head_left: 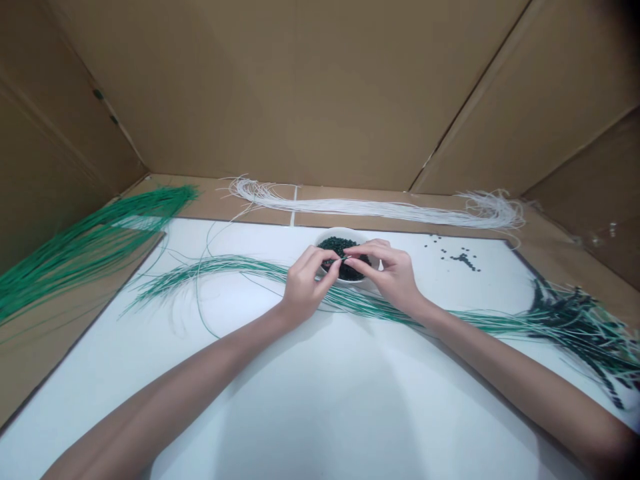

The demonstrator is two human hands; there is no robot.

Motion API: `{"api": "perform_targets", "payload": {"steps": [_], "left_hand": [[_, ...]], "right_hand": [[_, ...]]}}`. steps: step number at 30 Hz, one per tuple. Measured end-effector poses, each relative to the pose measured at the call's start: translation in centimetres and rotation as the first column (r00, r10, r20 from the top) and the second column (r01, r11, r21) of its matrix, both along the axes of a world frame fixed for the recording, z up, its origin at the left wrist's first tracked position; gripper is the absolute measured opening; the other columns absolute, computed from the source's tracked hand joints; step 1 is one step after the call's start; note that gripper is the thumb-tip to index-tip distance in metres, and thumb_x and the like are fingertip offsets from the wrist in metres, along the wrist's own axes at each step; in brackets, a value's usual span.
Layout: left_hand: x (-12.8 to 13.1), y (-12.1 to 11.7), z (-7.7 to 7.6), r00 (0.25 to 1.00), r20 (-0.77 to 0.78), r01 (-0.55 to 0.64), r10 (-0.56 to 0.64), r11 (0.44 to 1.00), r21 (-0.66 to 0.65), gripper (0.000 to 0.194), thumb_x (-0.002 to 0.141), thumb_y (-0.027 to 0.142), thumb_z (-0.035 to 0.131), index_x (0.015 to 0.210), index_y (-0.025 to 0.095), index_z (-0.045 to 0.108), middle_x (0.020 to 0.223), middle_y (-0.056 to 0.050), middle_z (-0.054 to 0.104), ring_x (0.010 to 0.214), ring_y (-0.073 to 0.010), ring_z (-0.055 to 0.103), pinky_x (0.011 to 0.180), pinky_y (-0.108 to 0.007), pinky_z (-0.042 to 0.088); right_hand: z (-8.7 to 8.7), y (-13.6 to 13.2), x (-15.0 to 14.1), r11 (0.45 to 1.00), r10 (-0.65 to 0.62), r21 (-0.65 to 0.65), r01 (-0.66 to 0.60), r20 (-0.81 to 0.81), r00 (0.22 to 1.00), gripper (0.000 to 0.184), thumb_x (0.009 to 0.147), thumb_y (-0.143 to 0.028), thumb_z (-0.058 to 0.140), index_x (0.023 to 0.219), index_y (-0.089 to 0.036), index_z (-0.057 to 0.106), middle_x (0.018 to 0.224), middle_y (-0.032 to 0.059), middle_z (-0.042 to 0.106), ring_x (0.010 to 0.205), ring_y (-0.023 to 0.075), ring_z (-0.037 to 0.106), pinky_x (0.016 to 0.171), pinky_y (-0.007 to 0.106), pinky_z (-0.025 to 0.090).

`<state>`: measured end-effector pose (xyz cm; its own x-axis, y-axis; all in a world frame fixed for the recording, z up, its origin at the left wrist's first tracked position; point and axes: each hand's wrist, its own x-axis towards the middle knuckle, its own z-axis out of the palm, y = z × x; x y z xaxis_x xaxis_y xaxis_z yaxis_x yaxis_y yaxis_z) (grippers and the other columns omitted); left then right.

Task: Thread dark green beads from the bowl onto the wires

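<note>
My left hand (306, 283) and my right hand (389, 272) meet over a small white bowl (341, 234) filled with dark green beads (334, 243). Both hands are closed in pinches, fingertips almost touching above the bowl. Between them runs a thin green string (210, 320) that loops away to the left over the white board (320, 400). What my right fingers pinch is too small to name. A bundle of green strings (230, 268) lies across the board under both wrists.
Beaded green strings (585, 330) pile up at the right edge. Loose dark beads (463, 257) lie right of the bowl. A white string bundle (380, 208) stretches along the back, a thick green bundle (85, 243) at left. Cardboard walls (300, 87) enclose the area.
</note>
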<state>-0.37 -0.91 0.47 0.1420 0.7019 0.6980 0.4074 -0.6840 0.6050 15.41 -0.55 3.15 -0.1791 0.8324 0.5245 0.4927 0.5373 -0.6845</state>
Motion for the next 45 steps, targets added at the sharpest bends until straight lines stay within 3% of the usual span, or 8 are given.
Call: {"api": "perform_targets", "payload": {"steps": [13,27,45], "left_hand": [[-0.1,0.0,0.0,1.0,0.009,0.001,-0.001,1.0,0.018,0.005,0.08,0.017,0.049,0.082,0.017,0.054,0.076,-0.001,0.056,0.066,-0.0089,0.049,0.058,-0.02,0.04],[-0.1,0.1,-0.1,1.0,0.009,0.008,-0.008,1.0,0.009,0.005,0.08,0.017,0.049,0.082,0.016,0.054,0.076,-0.001,0.055,0.067,-0.0084,0.049,0.06,-0.019,0.04],[-0.1,-0.1,0.1,1.0,-0.006,0.014,-0.014,1.0,0.006,0.007,0.081,0.018,0.048,0.082,0.016,0.054,0.075,-0.002,0.055,0.067,-0.0086,0.049,0.06,-0.019,0.04]], "right_hand": [[-0.4,0.6,0.4,0.993,0.102,-0.049,-0.103,-0.01,0.995,0.01,0.076,-0.027,0.056,0.075,-0.024,0.067,0.077,0.0004,0.068,0.075,0.0163,0.058,0.079,0.033,0.041],[0.2,0.1,0.2,0.997,0.077,-0.005,-0.077,0.042,0.996,0.008,0.073,-0.026,0.06,0.079,-0.022,0.064,0.078,0.0011,0.066,0.076,0.0158,0.058,0.076,0.031,0.042],[0.8,0.5,0.4,0.995,0.097,0.023,-0.101,0.113,0.989,0.003,0.069,-0.023,0.064,0.07,-0.019,0.064,0.068,0.0008,0.065,0.067,0.0142,0.056,0.073,0.032,0.04]]}}
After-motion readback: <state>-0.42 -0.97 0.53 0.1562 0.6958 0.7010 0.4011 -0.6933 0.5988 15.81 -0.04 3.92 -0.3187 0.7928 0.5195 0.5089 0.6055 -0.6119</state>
